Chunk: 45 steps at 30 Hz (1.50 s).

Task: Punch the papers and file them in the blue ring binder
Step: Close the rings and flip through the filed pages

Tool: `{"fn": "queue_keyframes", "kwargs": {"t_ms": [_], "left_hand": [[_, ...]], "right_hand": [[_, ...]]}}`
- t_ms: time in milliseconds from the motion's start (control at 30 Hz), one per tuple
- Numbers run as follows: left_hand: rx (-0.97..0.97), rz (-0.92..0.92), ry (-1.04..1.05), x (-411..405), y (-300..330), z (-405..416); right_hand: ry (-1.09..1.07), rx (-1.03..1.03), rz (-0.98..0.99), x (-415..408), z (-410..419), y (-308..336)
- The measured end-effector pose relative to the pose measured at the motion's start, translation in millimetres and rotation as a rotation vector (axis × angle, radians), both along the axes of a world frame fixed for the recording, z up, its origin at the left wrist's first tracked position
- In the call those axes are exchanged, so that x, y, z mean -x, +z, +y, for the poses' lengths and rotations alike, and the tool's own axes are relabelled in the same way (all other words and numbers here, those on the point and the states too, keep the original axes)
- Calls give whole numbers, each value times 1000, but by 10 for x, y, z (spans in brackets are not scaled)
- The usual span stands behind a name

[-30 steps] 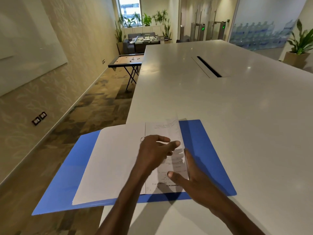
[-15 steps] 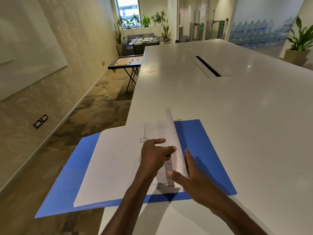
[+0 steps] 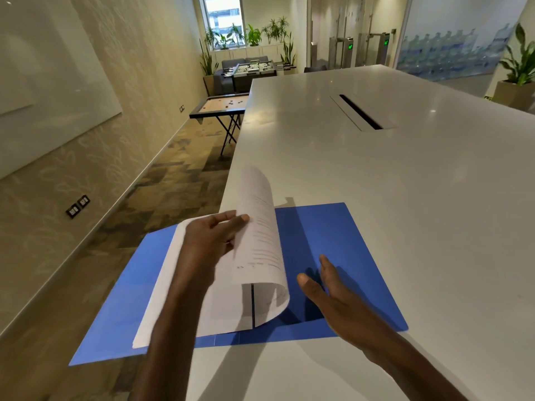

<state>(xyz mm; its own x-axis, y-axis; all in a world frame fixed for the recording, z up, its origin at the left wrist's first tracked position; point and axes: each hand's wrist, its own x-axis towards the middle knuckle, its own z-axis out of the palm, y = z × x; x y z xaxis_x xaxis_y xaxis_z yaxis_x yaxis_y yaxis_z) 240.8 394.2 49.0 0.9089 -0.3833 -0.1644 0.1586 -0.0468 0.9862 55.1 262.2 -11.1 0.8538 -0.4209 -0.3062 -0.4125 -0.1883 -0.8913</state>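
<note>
**Printed sheet curled over an open blue binder**

A blue ring binder (image 3: 333,250) lies open at the near left corner of a long white table (image 3: 405,183), its left cover overhanging the table edge. The left hand (image 3: 211,241) pinches a printed paper (image 3: 260,233), curling it up over the binder's spine. The right hand (image 3: 333,296) rests flat, fingers straight, on the binder's right cover, just beside the curled sheet. More white pages (image 3: 173,299) lie on the binder's left half.

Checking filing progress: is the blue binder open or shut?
Open: the blue binder lies spread flat, left hand turning a curled sheet over.
</note>
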Motion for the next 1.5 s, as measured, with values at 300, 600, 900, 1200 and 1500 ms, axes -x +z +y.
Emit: {"fn": "queue_keyframes", "kwargs": {"t_ms": [300, 600, 900, 1200, 1500], "left_hand": [[-178, -61, 66, -471, -34, 1053], [-399, -44, 249, -633, -499, 1401], [-657, -50, 285, -723, -804, 1403], [-882, -99, 166, -596, -791, 1106], [-1095, -140, -70, -410, -714, 868]], "right_hand": [[-14, 32, 19, 29, 3, 1], [83, 159, 55, 60, -11, -79], [138, 261, 73, 85, 8, -45], [155, 288, 74, 79, 23, -60], [164, 312, 84, 75, 44, -31]]}}
